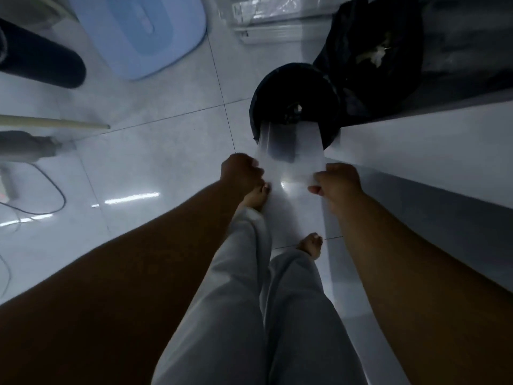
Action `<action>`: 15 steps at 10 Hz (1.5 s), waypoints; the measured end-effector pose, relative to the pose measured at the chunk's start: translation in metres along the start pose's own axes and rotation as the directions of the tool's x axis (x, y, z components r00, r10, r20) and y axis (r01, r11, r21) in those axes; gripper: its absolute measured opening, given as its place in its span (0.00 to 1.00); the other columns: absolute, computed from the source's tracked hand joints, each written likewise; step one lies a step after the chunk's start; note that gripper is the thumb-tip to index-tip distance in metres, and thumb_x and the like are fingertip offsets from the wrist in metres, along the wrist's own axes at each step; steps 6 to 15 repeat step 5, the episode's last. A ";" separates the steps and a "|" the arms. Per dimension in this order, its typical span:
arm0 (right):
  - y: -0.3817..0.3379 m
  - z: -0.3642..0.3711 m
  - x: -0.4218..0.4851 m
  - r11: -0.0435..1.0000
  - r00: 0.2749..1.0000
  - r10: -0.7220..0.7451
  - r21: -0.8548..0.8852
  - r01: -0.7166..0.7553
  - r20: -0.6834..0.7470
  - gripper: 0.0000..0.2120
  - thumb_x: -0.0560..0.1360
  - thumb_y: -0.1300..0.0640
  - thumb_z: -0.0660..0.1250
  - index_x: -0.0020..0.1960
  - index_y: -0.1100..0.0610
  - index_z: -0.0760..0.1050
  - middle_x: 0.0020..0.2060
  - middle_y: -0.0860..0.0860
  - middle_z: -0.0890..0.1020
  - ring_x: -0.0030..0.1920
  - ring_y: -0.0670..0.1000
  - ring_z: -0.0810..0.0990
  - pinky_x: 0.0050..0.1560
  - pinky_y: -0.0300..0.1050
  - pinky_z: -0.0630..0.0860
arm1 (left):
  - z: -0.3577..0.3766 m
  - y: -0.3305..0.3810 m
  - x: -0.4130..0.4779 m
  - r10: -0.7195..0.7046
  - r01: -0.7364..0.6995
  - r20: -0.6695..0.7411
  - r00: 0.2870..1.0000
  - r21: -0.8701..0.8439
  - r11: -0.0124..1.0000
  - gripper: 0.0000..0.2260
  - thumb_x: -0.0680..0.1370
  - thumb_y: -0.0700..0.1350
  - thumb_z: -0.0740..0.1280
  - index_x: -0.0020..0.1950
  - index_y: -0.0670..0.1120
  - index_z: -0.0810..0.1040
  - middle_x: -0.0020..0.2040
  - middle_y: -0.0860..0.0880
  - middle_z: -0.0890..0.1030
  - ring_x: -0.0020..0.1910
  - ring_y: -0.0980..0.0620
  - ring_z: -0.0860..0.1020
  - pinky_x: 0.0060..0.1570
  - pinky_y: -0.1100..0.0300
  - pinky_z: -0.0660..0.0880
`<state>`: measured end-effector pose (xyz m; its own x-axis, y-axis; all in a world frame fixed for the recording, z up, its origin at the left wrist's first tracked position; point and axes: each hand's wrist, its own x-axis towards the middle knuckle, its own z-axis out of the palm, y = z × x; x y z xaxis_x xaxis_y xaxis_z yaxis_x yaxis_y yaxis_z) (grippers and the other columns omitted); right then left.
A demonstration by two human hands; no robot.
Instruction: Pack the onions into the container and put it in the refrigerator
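Note:
I look straight down at a white tiled floor. Both of my hands grip a flat translucent white board (291, 151), blurred by motion, tilted so its far edge reaches over a black-lined round bin (294, 93). My left hand (243, 170) pinches the board's near left corner. My right hand (337, 180) holds the near right corner. Some small scraps lie at the bottom of the bin. No onions or container can be made out.
A white counter front (416, 162) runs along the right. A black bag (369, 51) stands behind the bin. A light blue lidded tub (138, 31), a dark cylinder (39, 62), a pale pole (55, 125) and cables (41, 195) lie to the left. My bare feet stand below.

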<state>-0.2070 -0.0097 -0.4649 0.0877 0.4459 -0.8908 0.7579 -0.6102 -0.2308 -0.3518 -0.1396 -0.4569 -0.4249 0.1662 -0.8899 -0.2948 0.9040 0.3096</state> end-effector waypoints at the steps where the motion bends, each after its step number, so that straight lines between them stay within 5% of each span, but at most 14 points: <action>1: -0.006 0.008 0.022 1.000 1.000 0.009 0.004 -0.009 -0.019 0.07 0.72 0.68 0.66 0.38 0.58 0.74 0.28 0.54 0.80 0.30 0.53 0.84 0.48 0.49 0.82 | 0.008 0.012 0.037 -0.006 0.008 0.032 0.999 -0.036 0.999 0.02 0.76 0.38 0.66 0.43 0.42 0.79 0.42 0.41 0.83 0.44 0.40 0.84 0.52 0.46 0.82; 2: -0.006 0.019 0.042 0.993 0.999 0.041 0.108 -0.037 -0.034 0.08 0.71 0.64 0.66 0.50 0.64 0.75 0.22 0.52 0.80 0.28 0.53 0.83 0.51 0.52 0.83 | 0.014 0.021 0.059 -0.051 0.052 0.016 0.999 -0.102 0.993 0.09 0.76 0.43 0.68 0.36 0.44 0.74 0.35 0.46 0.80 0.34 0.47 0.81 0.47 0.51 0.83; 3: 0.000 0.022 0.038 0.994 0.998 0.038 0.103 -0.034 -0.045 0.07 0.73 0.62 0.66 0.50 0.62 0.76 0.26 0.53 0.80 0.28 0.52 0.82 0.53 0.54 0.83 | 0.014 0.024 0.060 -0.065 0.065 0.002 0.998 -0.157 0.985 0.10 0.74 0.44 0.72 0.37 0.40 0.76 0.35 0.44 0.81 0.32 0.47 0.82 0.44 0.51 0.84; 5: 0.008 0.010 -0.002 0.999 1.000 0.011 0.052 -0.012 0.014 0.08 0.74 0.62 0.66 0.49 0.67 0.77 0.29 0.55 0.80 0.27 0.49 0.82 0.51 0.54 0.83 | 0.005 0.018 0.019 -0.067 0.070 0.041 0.997 -0.079 0.994 0.12 0.74 0.45 0.72 0.34 0.39 0.78 0.23 0.48 0.80 0.38 0.42 0.85 0.51 0.47 0.83; 15: 0.008 0.010 -0.002 0.999 1.000 0.011 0.052 -0.012 0.014 0.08 0.74 0.62 0.66 0.49 0.67 0.77 0.29 0.55 0.80 0.27 0.49 0.82 0.51 0.54 0.83 | 0.005 0.018 0.019 -0.067 0.070 0.041 0.997 -0.079 0.994 0.12 0.74 0.45 0.72 0.34 0.39 0.78 0.23 0.48 0.80 0.38 0.42 0.85 0.51 0.47 0.83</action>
